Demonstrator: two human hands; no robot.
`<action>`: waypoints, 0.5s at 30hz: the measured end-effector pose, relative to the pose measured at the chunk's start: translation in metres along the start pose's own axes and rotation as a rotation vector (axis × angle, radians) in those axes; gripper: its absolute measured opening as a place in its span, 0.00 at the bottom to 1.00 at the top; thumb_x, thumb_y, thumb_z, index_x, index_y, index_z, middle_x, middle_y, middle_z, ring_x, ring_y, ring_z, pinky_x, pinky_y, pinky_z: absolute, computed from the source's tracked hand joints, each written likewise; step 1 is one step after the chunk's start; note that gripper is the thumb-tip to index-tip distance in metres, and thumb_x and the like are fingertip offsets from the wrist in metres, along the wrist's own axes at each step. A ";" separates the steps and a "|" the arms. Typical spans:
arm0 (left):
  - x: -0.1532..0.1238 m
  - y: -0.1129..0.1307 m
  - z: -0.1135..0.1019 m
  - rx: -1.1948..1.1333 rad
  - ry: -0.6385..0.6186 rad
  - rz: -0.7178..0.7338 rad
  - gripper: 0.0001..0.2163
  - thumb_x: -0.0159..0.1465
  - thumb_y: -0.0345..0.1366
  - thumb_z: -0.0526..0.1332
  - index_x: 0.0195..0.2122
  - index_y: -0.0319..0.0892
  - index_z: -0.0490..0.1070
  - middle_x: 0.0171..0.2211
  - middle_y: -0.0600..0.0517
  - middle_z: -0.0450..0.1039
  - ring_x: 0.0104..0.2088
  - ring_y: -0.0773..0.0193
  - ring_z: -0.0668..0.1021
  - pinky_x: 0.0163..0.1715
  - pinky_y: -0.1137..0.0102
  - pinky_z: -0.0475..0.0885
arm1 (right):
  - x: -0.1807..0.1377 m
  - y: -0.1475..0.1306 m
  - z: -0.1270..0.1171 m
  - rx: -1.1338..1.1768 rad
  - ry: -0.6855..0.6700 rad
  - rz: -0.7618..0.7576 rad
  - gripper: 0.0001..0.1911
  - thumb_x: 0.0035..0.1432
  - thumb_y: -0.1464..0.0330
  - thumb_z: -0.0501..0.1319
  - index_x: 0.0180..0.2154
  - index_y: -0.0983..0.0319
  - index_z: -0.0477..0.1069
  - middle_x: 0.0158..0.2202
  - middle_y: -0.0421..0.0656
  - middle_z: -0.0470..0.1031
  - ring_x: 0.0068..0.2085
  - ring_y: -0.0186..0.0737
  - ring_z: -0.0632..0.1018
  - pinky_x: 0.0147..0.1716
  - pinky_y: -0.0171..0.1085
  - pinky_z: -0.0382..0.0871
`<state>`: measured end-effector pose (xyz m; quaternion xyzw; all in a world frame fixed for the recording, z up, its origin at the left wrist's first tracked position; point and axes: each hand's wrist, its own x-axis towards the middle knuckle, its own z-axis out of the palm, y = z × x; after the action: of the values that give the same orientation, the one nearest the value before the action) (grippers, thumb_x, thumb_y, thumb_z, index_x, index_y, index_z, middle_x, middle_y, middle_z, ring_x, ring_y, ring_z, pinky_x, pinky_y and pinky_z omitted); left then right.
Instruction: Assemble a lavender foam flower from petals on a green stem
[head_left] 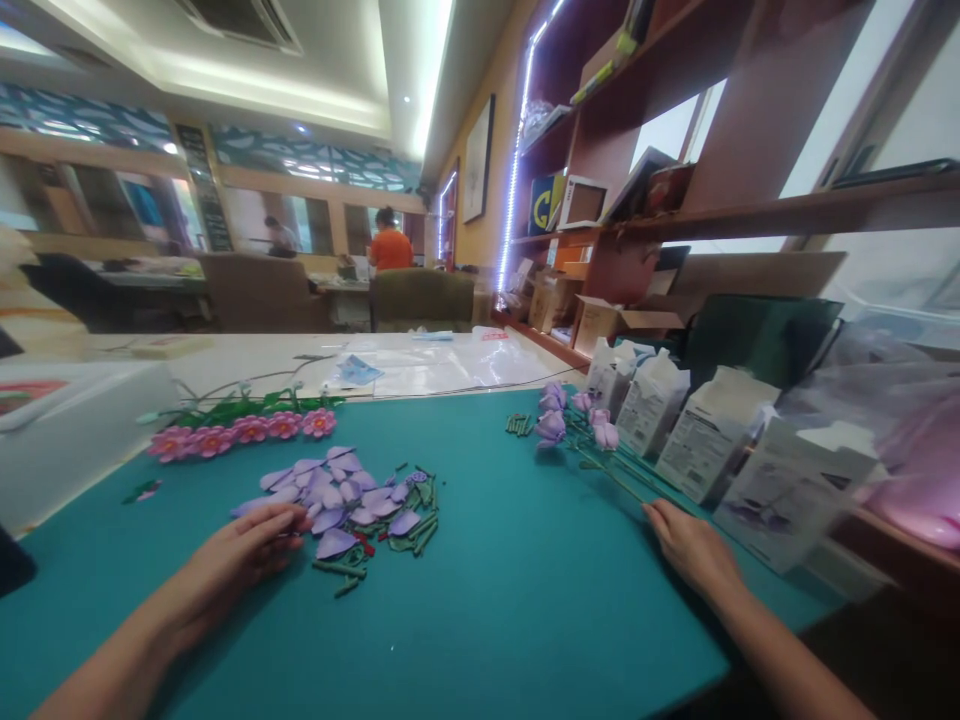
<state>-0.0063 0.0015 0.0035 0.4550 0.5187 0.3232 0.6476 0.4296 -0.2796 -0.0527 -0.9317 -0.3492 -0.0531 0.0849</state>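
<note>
My left hand (244,550) rests on the teal mat (510,560), fingers curled together at the near edge of a heap of loose purple petals and green stem bits (352,505); whether it pinches a piece is hidden. My right hand (686,545) lies palm down at the right, fingers held together on the near ends of the green stems of a bunch of purple flowers (574,420). A row of pink flowers with green leaves (244,430) lies beyond the petal heap.
Several white paper packets (705,440) stand along the mat's right edge, with pink plastic bags (915,470) behind. A white box (75,420) sits at the left. Clear plastic sheets (442,365) lie on the far table. Wooden shelves (675,215) rise at right; people sit in the background.
</note>
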 end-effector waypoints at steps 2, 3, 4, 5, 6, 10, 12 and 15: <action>-0.003 0.001 0.002 -0.007 0.009 -0.006 0.06 0.60 0.28 0.61 0.38 0.42 0.71 0.30 0.55 0.79 0.26 0.71 0.78 0.25 0.81 0.73 | 0.001 0.003 0.001 -0.010 0.007 0.013 0.19 0.65 0.58 0.42 0.34 0.57 0.68 0.33 0.46 0.78 0.34 0.47 0.78 0.29 0.37 0.61; -0.004 0.002 0.003 -0.010 0.010 -0.007 0.06 0.60 0.28 0.61 0.38 0.42 0.71 0.30 0.55 0.79 0.26 0.71 0.78 0.26 0.81 0.73 | 0.001 0.004 0.002 -0.012 0.009 0.018 0.19 0.65 0.58 0.42 0.34 0.57 0.68 0.33 0.46 0.78 0.35 0.47 0.78 0.29 0.37 0.61; -0.005 0.002 0.004 -0.013 0.014 -0.008 0.06 0.60 0.27 0.61 0.38 0.42 0.71 0.30 0.55 0.79 0.26 0.71 0.78 0.26 0.81 0.73 | 0.002 0.005 0.003 -0.016 0.009 0.023 0.19 0.65 0.58 0.42 0.34 0.57 0.68 0.33 0.46 0.78 0.35 0.47 0.79 0.29 0.37 0.61; -0.006 0.002 0.003 -0.015 0.015 -0.009 0.06 0.60 0.27 0.61 0.38 0.42 0.71 0.30 0.55 0.79 0.26 0.71 0.78 0.26 0.81 0.73 | 0.003 0.006 0.004 -0.018 0.009 0.023 0.19 0.65 0.58 0.42 0.34 0.57 0.68 0.33 0.46 0.78 0.35 0.47 0.79 0.29 0.37 0.62; -0.005 0.001 0.003 -0.017 0.014 -0.008 0.06 0.60 0.27 0.60 0.38 0.42 0.71 0.30 0.54 0.79 0.27 0.70 0.78 0.26 0.81 0.73 | 0.004 0.006 0.004 -0.020 0.009 0.023 0.19 0.65 0.58 0.42 0.34 0.57 0.68 0.33 0.46 0.78 0.35 0.47 0.79 0.29 0.37 0.62; -0.002 0.000 0.002 -0.010 0.014 -0.007 0.04 0.61 0.28 0.60 0.37 0.42 0.71 0.30 0.54 0.79 0.27 0.70 0.78 0.26 0.80 0.73 | 0.010 0.008 0.005 -0.025 0.003 0.023 0.18 0.65 0.58 0.43 0.36 0.57 0.68 0.34 0.46 0.79 0.35 0.46 0.79 0.30 0.37 0.63; -0.002 0.000 0.003 -0.012 0.018 -0.004 0.04 0.61 0.28 0.59 0.36 0.42 0.71 0.30 0.54 0.79 0.27 0.70 0.78 0.26 0.80 0.74 | 0.012 0.008 0.005 -0.019 0.002 0.030 0.17 0.65 0.59 0.44 0.37 0.57 0.67 0.35 0.47 0.79 0.35 0.46 0.79 0.29 0.37 0.63; -0.005 0.002 0.006 -0.016 0.032 -0.002 0.05 0.61 0.26 0.59 0.36 0.41 0.71 0.29 0.53 0.79 0.27 0.69 0.78 0.26 0.80 0.74 | 0.015 0.007 0.003 -0.020 0.009 0.041 0.16 0.65 0.58 0.44 0.37 0.57 0.67 0.34 0.46 0.79 0.35 0.46 0.79 0.28 0.37 0.63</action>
<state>-0.0018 -0.0036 0.0075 0.4441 0.5271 0.3339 0.6430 0.4455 -0.2752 -0.0542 -0.9392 -0.3289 -0.0590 0.0782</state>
